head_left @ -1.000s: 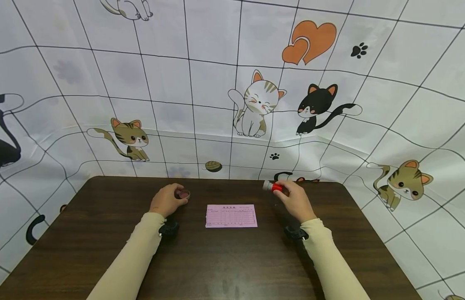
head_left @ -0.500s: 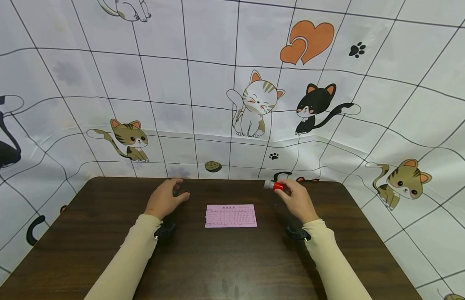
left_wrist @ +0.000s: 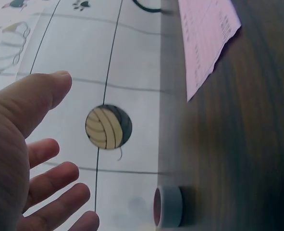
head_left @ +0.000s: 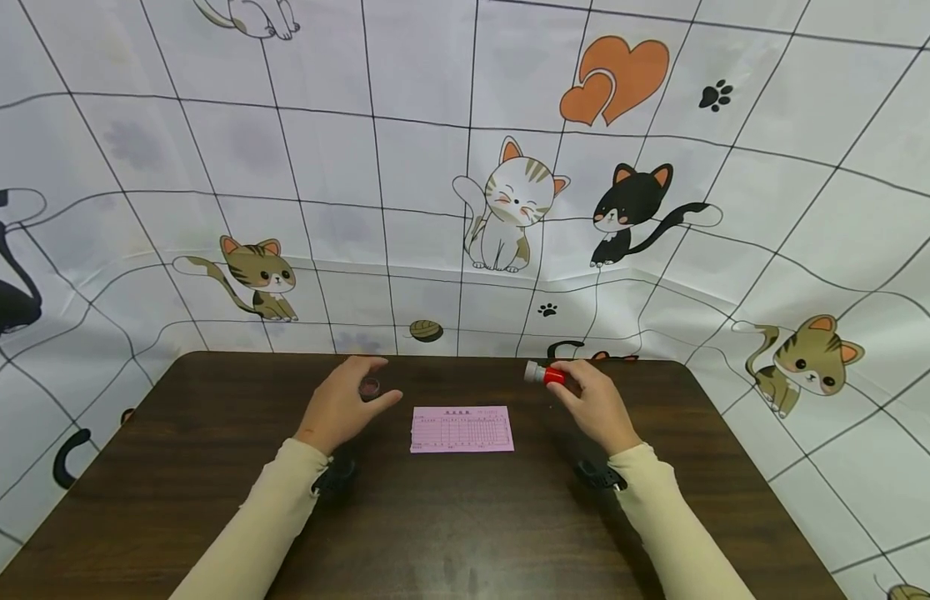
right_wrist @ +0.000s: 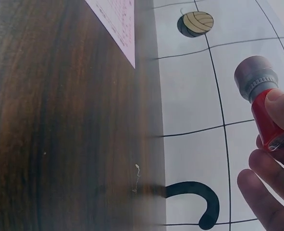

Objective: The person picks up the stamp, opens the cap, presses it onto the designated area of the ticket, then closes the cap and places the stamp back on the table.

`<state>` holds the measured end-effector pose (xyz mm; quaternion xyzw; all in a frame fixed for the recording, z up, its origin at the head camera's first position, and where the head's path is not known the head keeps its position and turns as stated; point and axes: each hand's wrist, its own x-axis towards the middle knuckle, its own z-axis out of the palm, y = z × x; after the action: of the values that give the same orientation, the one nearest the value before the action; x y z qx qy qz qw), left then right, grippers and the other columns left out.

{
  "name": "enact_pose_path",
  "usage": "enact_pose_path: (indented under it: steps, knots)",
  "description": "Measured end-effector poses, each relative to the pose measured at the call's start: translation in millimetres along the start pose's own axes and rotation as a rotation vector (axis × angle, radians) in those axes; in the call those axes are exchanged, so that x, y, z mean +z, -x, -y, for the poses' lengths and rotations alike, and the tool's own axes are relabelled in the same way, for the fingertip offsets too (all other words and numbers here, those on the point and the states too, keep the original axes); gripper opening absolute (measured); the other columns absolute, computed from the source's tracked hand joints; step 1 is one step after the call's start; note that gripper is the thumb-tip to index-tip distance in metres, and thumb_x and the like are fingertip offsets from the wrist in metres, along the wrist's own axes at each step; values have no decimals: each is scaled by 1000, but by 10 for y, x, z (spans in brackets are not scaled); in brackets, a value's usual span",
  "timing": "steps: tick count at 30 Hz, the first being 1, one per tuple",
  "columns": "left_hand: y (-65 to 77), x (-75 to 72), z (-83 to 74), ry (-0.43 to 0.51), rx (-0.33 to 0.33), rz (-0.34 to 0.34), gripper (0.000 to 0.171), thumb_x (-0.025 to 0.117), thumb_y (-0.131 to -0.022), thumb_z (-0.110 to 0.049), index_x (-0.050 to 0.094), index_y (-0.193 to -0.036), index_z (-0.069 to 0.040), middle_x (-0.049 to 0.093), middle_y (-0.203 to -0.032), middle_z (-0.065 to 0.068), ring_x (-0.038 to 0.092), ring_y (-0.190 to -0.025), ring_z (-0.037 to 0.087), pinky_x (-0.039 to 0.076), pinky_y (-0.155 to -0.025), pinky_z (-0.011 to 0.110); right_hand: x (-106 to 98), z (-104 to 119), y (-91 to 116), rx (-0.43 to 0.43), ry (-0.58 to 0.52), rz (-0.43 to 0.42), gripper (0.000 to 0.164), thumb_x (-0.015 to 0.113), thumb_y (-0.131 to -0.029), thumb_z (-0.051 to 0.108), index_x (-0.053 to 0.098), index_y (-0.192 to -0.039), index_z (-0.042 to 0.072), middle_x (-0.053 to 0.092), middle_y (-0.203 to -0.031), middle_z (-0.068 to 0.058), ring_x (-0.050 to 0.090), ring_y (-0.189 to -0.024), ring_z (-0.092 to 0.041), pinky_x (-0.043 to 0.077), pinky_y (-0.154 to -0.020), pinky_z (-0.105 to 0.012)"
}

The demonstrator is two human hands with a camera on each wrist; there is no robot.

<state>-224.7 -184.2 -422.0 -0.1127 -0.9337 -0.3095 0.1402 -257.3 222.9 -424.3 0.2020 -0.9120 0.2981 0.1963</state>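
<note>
My right hand [head_left: 596, 404] pinches a round stamp by its red handle, at the far right of the table. The stamp [right_wrist: 259, 96] is tilted, its grey head with a dark reddish end pointing away from the fingers. My left hand [head_left: 343, 404] is held with thumb and fingers spread around the stamp's cap, not gripping it. That cap [left_wrist: 169, 207], a short grey ring with a reddish inside, sits on the table apart from the fingers in the left wrist view. Between the hands lies a pink printed form [head_left: 462, 430].
The brown wooden table [head_left: 465, 517] ends at a white curtain [head_left: 427, 208] with black grid lines and cartoon cats, which hangs along its back and sides. A small pale thread [right_wrist: 137, 171] lies on the table in the right wrist view.
My left hand has let go of the cap, and its thumb and fingers have spread and moved slightly right. The right hand still holds the stamp in nearly the same place.
</note>
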Motion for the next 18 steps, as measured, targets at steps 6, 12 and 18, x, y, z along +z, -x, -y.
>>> enact_pose_path:
  steps: [6,12,18]
  knots:
    - [28,56,-98,-60,36,37,68,80,-89,-46,60,-143,-10,62,-138,15,68,-113,34,55,-94,55,-39,52,39,-32,10,11,34,79,-93,18,71,-124,8,71,-117,-10,66,-96,-26,58,-86,-48]
    - [46,136,-190,-110,88,65,67,80,-89,-47,61,-142,-10,60,-143,14,59,-128,36,50,-103,58,-55,98,47,-61,12,10,33,79,-93,19,71,-124,9,71,-116,-8,66,-96,-24,58,-85,-47]
    - [59,225,-251,-160,103,129,66,80,-89,-50,63,-140,-12,62,-140,11,60,-128,33,52,-102,55,-8,127,49,-100,8,18,31,80,-92,17,71,-121,11,71,-111,-5,64,-93,-20,57,-83,-44]
